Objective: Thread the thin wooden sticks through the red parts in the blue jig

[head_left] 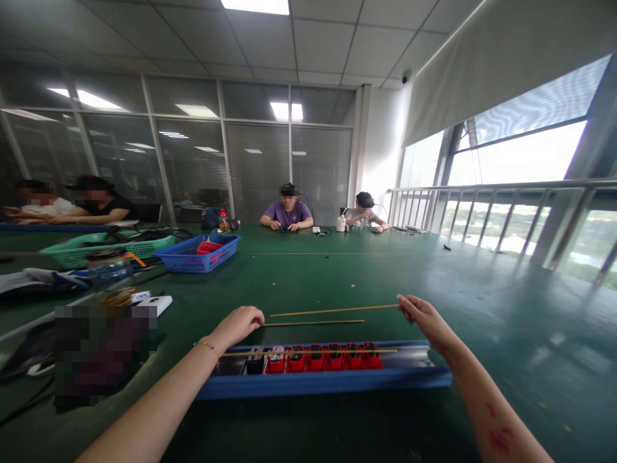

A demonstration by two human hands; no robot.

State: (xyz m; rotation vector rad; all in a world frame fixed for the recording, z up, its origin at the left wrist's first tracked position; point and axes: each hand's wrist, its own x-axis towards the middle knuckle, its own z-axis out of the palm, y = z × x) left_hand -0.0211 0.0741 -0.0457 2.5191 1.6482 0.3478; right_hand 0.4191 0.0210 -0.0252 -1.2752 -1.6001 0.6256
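My right hand point(418, 314) pinches the right end of a thin wooden stick point(335, 310), which points left over the green table. A second thin stick point(313, 323) reaches right from the closed fingertips of my left hand point(245, 321). Nearer to me lies a long blue tray point(328, 383) with a metallic inside. Several red pieces point(315, 363) with dark tops stand in it in a row, and a black piece point(254, 365) is at their left end. Across their tops rests a third stick point(389, 351); my left wrist covers its left end.
Left on the table are a blue basket point(202, 260) holding something red, a green basket point(72, 254), a lidded jar point(110, 270) and a white device point(157, 305). Two people sit at the far side, with a white bottle point(341, 224) between them. Others sit far left.
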